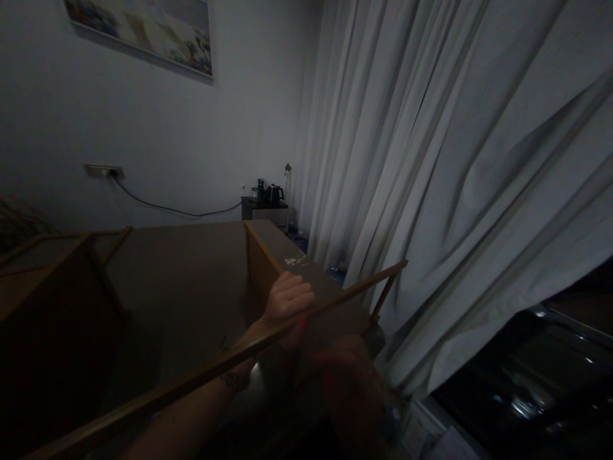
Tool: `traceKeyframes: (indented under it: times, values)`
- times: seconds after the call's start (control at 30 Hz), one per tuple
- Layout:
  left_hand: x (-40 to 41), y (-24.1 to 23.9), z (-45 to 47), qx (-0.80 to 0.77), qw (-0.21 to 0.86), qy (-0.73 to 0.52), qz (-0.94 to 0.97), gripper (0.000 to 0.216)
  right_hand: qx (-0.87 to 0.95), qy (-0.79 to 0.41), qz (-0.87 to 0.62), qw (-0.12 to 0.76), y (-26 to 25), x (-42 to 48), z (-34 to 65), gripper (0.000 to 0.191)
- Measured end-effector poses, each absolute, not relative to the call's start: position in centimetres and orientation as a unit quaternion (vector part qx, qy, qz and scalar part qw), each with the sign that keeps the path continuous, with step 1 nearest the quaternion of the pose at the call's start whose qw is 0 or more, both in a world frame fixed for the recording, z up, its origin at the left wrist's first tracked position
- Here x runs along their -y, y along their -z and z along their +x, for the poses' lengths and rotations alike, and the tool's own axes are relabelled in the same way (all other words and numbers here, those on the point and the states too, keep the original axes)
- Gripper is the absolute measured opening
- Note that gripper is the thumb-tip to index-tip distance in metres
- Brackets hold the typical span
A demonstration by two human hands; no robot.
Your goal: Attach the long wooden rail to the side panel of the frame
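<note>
Left hand [288, 299] and right hand [352, 361], grips unclear, sit near the wooden rail's edge [354, 291].

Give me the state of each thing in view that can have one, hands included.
Left hand: fingers curled, beside the wooden bar; grip unclear.
Right hand: blurred and in shadow; grip unclear.
Wooden bar: raised, slanting across the view.
White bits: loose, scattered.
Plug: pushed into the socket.
Cord: sagging.
Kettle: upright.
Curtain: hanging in folds.
Picture: hung up.
</note>
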State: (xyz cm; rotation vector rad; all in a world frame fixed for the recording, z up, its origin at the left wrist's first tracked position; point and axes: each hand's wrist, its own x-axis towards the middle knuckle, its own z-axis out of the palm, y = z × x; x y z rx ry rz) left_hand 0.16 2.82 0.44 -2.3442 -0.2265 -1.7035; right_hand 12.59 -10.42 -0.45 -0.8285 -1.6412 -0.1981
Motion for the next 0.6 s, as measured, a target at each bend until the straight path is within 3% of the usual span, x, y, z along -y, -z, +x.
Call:
traceKeyframes:
  times: [0.17,0.37,0.5,0.6]
  values:
    - [-2.1,-1.0,-0.2,0.089,0.126,0.573,-0.805,0.052,0.693,0.065,-0.404,0.593,1.5,10.3,13.0,0.021]
    - [-1.8,-1.4,-0.5,0.090,0.138,0.555,-0.816,0.049,0.629,-0.018,-0.410,0.660,3.9,9.8,13.1,0.020]
    - [-1.6,-1.5,-0.4,0.094,0.109,0.550,-0.823,0.049,0.648,-0.083,-0.414,0.633,3.5,10.1,13.8,0.014]
    - [-1.4,-1.5,-0.5,0.093,0.098,0.548,-0.826,0.048,0.675,-0.039,-0.420,0.605,2.6,10.5,14.3,0.016]
